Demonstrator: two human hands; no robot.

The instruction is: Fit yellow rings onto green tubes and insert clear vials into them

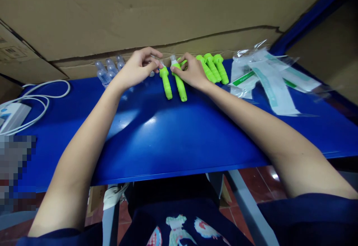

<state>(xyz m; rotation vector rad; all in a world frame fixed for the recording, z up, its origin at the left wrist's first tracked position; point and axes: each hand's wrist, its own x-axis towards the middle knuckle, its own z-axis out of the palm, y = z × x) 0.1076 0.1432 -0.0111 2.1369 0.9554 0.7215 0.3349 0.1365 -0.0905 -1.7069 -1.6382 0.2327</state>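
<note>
My left hand (141,66) is at the back of the blue table, thumb and fingertips curled in at the clear tip of a bright green ribbed plastic tube (166,84). Its index finger stretches past that tip. My right hand (193,71) has its thumb and index finger around the upper part of a second green ribbed tube (180,85), topped with a translucent tip (173,60). Both tubes lean with their lower ends toward me. Behind my right hand, another green piece is partly hidden. Several clear plastic vials (103,73) stand left of my left hand.
Several more green ribbed tubes (220,68) line the back, right of my right hand. White and green packets (274,85) in clear film lie farther right. A white cable (46,98) loops beside a white box (16,117) at left. Cardboard (156,11) rises behind the blue table (167,137).
</note>
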